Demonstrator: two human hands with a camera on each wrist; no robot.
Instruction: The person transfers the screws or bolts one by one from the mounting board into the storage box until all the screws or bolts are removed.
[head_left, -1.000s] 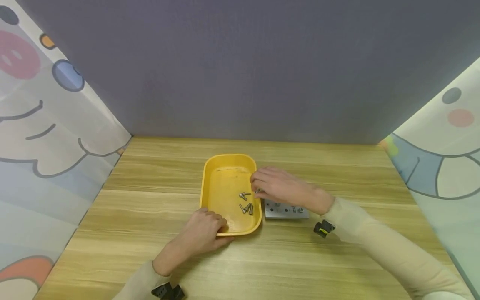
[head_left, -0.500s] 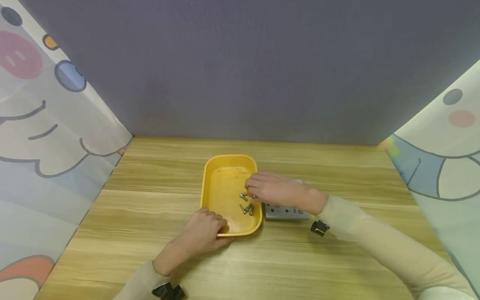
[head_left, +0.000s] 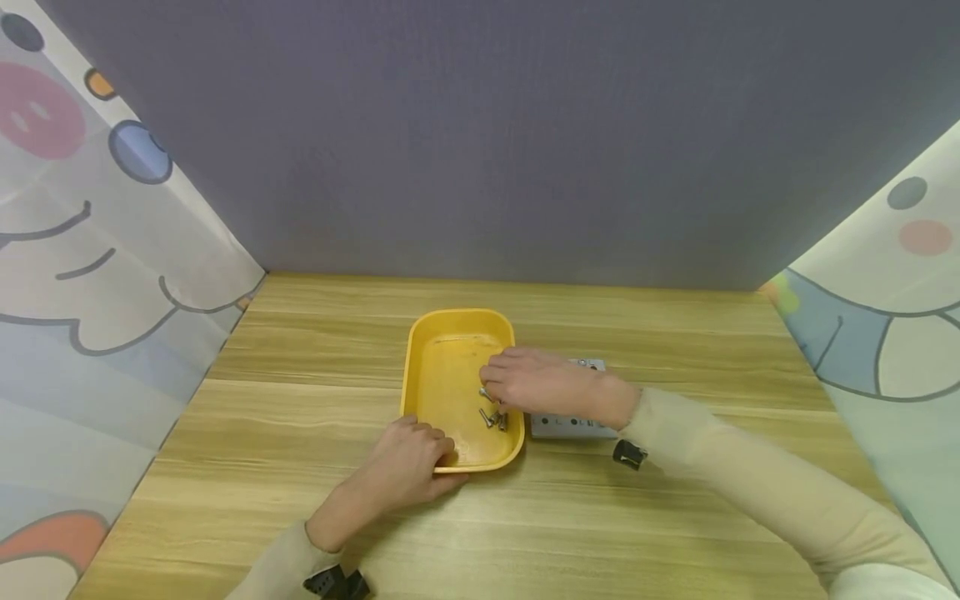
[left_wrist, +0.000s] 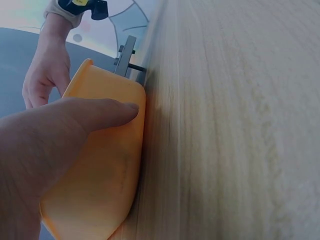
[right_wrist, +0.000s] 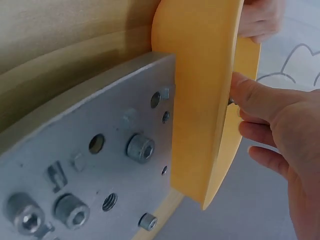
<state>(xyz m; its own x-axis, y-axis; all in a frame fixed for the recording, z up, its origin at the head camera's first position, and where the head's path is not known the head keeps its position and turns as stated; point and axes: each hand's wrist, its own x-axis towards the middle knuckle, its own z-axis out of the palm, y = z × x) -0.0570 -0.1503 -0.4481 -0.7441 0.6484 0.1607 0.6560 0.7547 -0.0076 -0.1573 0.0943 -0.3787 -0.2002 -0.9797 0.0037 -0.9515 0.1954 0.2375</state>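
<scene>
2 hands [head_left: 405, 462] [head_left: 528, 383] hold 1 tray [head_left: 446, 375] and 1 screw [right_wrist: 231, 101].

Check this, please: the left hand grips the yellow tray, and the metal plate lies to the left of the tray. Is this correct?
Not quite: the metal plate lies to the right of the yellow tray, as the head view shows. The left hand does grip the tray.

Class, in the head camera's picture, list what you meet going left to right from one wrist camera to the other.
Left wrist camera, left hand, yellow tray, metal plate, right wrist camera. The right hand overlaps tray and plate, so it is left out.
</scene>
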